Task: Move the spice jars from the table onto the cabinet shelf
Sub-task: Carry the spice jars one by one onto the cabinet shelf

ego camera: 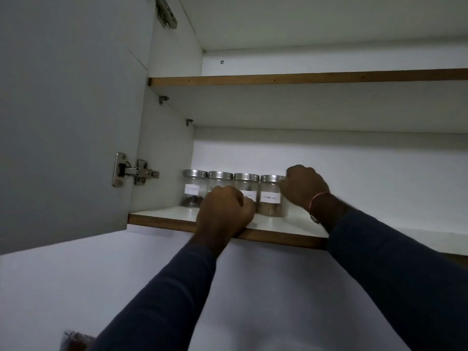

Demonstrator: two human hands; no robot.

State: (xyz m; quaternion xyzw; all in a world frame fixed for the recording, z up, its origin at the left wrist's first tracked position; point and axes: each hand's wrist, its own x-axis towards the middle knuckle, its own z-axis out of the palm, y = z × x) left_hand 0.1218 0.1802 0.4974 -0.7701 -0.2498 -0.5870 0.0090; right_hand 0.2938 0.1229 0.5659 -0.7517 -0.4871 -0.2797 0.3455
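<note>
- Four clear glass, steel-lidded spice jars (246,186) line the white cabinet shelf (164,212); their white labels are too blurred to read.
- Right hand (304,188) curls round the rightmost jar (271,198).
- Left hand (224,211) is curled before the second jar (219,176); I cannot tell its grip.

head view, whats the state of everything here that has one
cabinet door, open
spice jars, four, upright in a row on the lower shelf, lids on
left hand, fingers curled in front of the jars, grip unclear
right hand, fingers curled beside the rightmost jar, grip unclear
</note>
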